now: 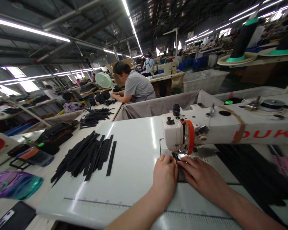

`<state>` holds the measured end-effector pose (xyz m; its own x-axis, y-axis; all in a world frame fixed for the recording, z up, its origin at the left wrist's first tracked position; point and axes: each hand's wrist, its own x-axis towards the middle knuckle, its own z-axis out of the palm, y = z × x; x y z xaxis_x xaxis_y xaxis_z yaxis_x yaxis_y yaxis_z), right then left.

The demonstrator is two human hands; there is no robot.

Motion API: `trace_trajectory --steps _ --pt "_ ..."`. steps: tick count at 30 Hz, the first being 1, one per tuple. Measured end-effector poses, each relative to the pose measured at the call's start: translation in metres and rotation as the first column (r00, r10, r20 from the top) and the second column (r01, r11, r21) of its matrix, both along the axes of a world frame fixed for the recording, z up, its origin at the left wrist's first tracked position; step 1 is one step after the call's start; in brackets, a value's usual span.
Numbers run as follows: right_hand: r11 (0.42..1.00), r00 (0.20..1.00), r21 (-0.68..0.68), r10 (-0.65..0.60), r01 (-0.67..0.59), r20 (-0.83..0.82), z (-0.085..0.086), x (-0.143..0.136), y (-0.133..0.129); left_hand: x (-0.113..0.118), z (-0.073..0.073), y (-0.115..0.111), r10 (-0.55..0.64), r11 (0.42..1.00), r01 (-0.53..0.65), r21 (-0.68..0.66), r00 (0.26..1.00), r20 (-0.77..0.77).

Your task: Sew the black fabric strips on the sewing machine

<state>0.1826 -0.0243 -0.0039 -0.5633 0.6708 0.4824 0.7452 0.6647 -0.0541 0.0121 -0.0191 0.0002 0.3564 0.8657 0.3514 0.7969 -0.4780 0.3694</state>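
Note:
Both hands are close together at the needle area of a white sewing machine (216, 124). My left hand (165, 172) has its fingers curled and pinched at the front of the presser foot (180, 155). A small piece of black strap (175, 156) shows between the hands, mostly covered by the fingers. My right hand (199, 172) lies just right of the foot, fingers stretched forward and fingertips by the black piece. To the left, a pile of short black straps (86, 156) lies on the white table. Longer black strips (252, 172) lie under the machine arm.
A printed ruler (124, 206) runs along the table's front. A phone (14, 217), a purple-teal bottle (16, 185) and a clear jug (36, 156) stand left. Pink-handled scissors (282, 164) lie right. A co-worker (136, 83) sits beyond a cloth-lined bin (158, 103).

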Motion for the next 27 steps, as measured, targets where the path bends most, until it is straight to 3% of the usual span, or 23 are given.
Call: trace_trajectory --steps 9,12,15,17,19,21,24,27 --pt "0.999 1.0 -0.036 0.004 -0.003 0.018 0.005 -0.005 -0.003 -0.001 -0.002 -0.003 -0.042 0.999 0.042 -0.016 0.999 0.019" --pt "1.0 0.999 -0.013 -0.013 0.014 0.038 0.01 0.003 -0.011 -0.008 0.0 0.003 -0.044 0.996 0.052 -0.079 0.994 0.099" --pt "0.969 0.97 0.098 -0.234 0.227 0.071 0.011 0.031 -0.03 -0.015 0.003 0.021 0.016 0.991 0.009 -0.132 0.981 0.192" --pt "0.892 0.884 0.122 -0.448 0.434 0.132 0.009 0.055 -0.047 -0.017 0.006 0.034 -0.003 0.991 0.025 -0.134 0.986 0.166" --pt "0.826 0.808 0.127 -0.563 0.549 0.174 0.002 0.078 -0.063 -0.016 0.007 0.042 -0.084 0.985 0.096 -0.147 0.993 0.083" --pt "0.802 0.782 0.087 -0.596 0.591 0.179 -0.006 0.094 -0.072 -0.02 0.008 0.046 -0.133 0.977 0.133 -0.164 0.991 0.015" --pt "0.839 0.837 -0.023 -0.539 0.543 0.094 -0.021 0.105 -0.073 -0.048 0.008 0.042 -0.065 0.983 0.06 -0.174 0.998 -0.025" --pt "0.861 0.868 -0.126 -0.496 0.493 0.0 -0.033 0.11 -0.068 -0.093 0.01 0.035 0.1 0.981 -0.104 -0.165 0.994 -0.035"
